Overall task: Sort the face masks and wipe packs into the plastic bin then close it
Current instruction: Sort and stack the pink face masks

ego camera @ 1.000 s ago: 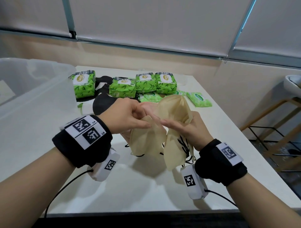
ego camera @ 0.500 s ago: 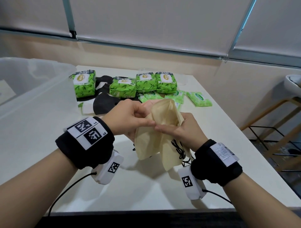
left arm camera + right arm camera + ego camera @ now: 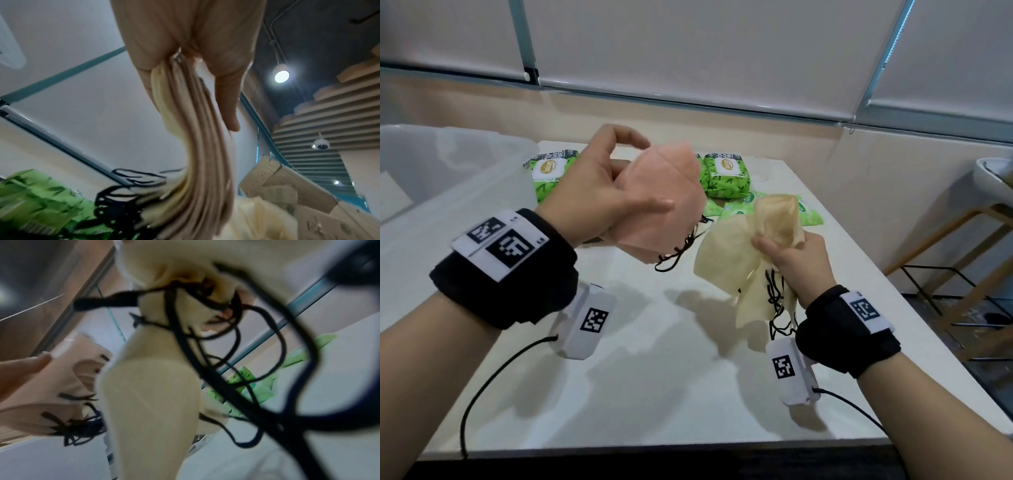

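Above table (image 3: 661, 394) near edge: left hand (image 3: 599, 192) fingers grip pink masks (image 3: 664, 205); right hand (image 3: 799, 260) fingers clutch cream masks (image 3: 732, 260).

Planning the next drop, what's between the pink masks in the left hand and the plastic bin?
In the head view only the left hand itself separates the pink masks from the plastic bin.

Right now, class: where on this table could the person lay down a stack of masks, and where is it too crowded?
Bare tabletop spans the near half, below both hands, bordered by the near edge. The far end is crowded: green wipe packs and flat green sachets. The plastic bin stands at the left. The left hand holds pink masks, the right hand cream masks.
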{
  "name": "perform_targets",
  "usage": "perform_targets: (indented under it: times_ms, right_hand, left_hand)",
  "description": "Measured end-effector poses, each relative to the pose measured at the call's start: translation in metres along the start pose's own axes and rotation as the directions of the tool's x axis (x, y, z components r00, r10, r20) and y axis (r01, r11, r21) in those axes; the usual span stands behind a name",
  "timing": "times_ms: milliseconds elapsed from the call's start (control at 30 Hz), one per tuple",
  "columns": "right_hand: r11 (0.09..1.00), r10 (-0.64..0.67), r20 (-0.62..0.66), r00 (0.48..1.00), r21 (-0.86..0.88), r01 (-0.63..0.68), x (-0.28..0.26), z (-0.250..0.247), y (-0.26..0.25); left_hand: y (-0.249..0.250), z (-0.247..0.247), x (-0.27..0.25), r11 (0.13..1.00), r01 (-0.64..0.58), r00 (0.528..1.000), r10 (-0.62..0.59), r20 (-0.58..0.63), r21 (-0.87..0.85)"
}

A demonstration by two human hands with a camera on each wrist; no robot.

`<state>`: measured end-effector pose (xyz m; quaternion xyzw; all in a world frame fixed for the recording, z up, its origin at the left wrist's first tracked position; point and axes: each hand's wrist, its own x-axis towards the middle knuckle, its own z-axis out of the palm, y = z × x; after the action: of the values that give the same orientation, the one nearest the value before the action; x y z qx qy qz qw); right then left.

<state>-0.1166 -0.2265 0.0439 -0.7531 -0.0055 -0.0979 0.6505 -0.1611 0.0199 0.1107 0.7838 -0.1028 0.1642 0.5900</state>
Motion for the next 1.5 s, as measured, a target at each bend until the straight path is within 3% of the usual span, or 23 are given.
perform_targets:
  times_ms: [167, 267, 333, 500, 600, 733, 867, 933, 1000, 1067, 1167, 1333, 1500]
  right_hand:
    - [1.000, 0.003, 0.005, 1.000, -0.005, -0.003, 0.003, 0.003, 0.004]
    - [0.999, -0.007, 0.088, 0.996, 0.043, 0.003, 0.000, 0.005, 0.003]
    - [0.998, -0.018, 0.161, 0.987, 0.065, 0.008, -0.005, 0.007, 0.002]
    - [0.991, -0.052, 0.271, 0.961, 0.135, 0.015, -0.015, 0.013, -0.005]
    - [0.989, -0.087, 0.343, 0.935, 0.145, 0.039, -0.019, 0.013, -0.010]
    - [0.980, -0.059, 0.325, 0.944, 0.197, -0.007, -0.015, 0.013, -0.008]
    - [0.967, 0.011, 0.252, 0.968, 0.244, -0.074, -0.011, 0.009, -0.007]
    - [0.962, -0.007, 0.281, 0.960, 0.265, -0.071, -0.012, 0.008, -0.011]
    - [0.947, -0.010, 0.323, 0.946, 0.307, -0.095, -0.014, 0.007, -0.013]
    - [0.936, -0.009, 0.371, 0.928, 0.329, -0.123, -0.016, 0.008, -0.015]
    - [0.937, -0.032, 0.409, 0.912, 0.330, -0.115, -0.020, 0.012, -0.020]
    - [0.973, -0.092, 0.424, 0.901, 0.230, -0.009, -0.018, 0.024, -0.017]
    - [0.984, -0.046, 0.360, 0.932, 0.179, -0.021, -0.012, 0.020, -0.012]
  left_hand:
    - [0.020, 0.002, -0.004, 0.990, 0.052, 0.964, -0.015, 0.266, -0.132]
    - [0.015, 0.007, -0.004, 0.985, 0.145, 0.905, -0.096, 0.416, -0.088]
    - [0.005, 0.015, -0.003, 0.981, 0.191, 0.882, -0.153, 0.445, -0.040]
    - [-0.017, 0.039, -0.003, 0.976, 0.215, 0.920, -0.188, 0.345, -0.041]
    - [-0.026, 0.043, -0.004, 0.959, 0.276, 0.905, -0.239, 0.352, -0.059]
    - [-0.032, 0.040, -0.004, 0.945, 0.319, 0.917, -0.289, 0.274, -0.069]
    - [-0.041, 0.028, 0.006, 0.963, 0.267, 0.963, -0.266, 0.027, -0.039]
    - [-0.042, 0.020, 0.009, 0.982, 0.190, 0.975, -0.189, -0.113, -0.002]
    - [-0.041, 0.016, 0.013, 0.994, 0.096, 0.983, -0.087, -0.163, 0.053]
    - [-0.037, 0.018, 0.013, 0.992, 0.085, 0.986, -0.070, -0.152, 0.095]
    - [-0.029, 0.028, 0.006, 0.977, 0.152, 0.987, -0.142, -0.081, 0.148]
    - [-0.014, 0.043, -0.011, 0.984, 0.171, 0.976, -0.162, 0.146, -0.050]
    - [-0.014, 0.046, -0.007, 0.985, 0.164, 0.986, -0.162, 0.043, -0.045]
